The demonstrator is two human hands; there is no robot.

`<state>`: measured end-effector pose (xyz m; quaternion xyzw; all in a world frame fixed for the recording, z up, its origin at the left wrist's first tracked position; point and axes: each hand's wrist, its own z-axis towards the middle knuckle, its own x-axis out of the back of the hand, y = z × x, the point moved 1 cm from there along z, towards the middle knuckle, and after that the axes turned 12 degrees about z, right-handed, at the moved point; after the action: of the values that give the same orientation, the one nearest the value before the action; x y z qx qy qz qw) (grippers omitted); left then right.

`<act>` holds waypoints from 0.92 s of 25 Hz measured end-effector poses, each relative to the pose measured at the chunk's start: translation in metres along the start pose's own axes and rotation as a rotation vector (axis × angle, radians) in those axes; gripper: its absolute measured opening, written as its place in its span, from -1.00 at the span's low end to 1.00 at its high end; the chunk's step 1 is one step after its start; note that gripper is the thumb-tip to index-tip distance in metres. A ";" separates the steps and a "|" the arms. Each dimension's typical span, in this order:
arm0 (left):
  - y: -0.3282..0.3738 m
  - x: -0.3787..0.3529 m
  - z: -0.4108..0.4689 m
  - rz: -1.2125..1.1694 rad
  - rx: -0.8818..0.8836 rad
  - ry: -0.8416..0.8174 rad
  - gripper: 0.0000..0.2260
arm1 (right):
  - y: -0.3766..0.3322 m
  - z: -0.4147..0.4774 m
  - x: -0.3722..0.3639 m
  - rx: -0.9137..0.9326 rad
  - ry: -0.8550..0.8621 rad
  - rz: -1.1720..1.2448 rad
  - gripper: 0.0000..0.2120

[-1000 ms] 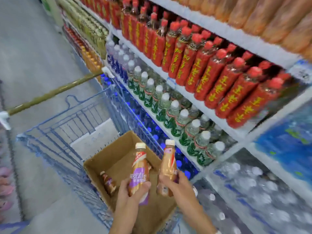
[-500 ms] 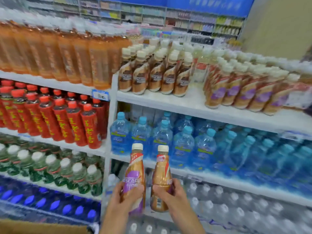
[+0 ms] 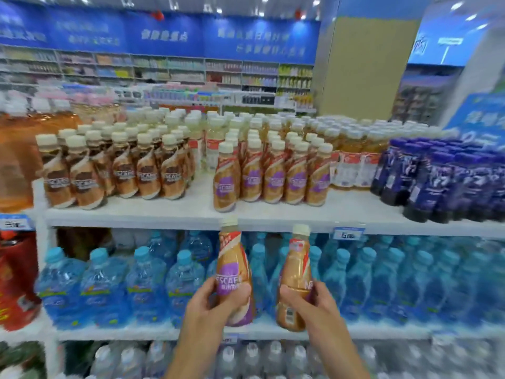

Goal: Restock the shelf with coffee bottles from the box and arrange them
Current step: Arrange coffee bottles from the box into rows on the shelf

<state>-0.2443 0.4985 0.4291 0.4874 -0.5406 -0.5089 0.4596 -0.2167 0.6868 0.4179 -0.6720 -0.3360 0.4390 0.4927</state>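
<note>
My left hand (image 3: 210,305) grips an upright coffee bottle with a purple label (image 3: 232,266). My right hand (image 3: 314,302) grips a second coffee bottle (image 3: 295,272), its label turned sideways. Both bottles are held just below the front edge of the white top shelf (image 3: 191,212), in front of the water shelf. On that shelf stands a row of purple-label coffee bottles (image 3: 273,176), and to its left a group of brown-label coffee bottles (image 3: 114,170). A bare strip of shelf lies between the two groups. The box is out of view.
Dark purple bottles (image 3: 437,179) fill the top shelf's right end; orange drinks (image 3: 16,160) stand at its left. Blue water bottles (image 3: 123,283) line the shelf below, clear water bottles (image 3: 246,359) the lowest. Red bottles (image 3: 16,277) sit at lower left. More store shelving runs behind.
My view has swung up from the cart and box to face the shelves. Both hands have risen with their bottles toward the top shelf's front edge.
</note>
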 end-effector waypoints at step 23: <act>0.050 -0.092 0.198 0.467 -0.462 0.180 -0.34 | -0.079 0.180 -0.013 0.429 0.034 -0.188 -0.27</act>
<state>-0.4349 0.6104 0.4666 0.2765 -0.4652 -0.4540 0.7078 -0.3888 0.7644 0.4734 -0.5248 -0.2879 0.4411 0.6686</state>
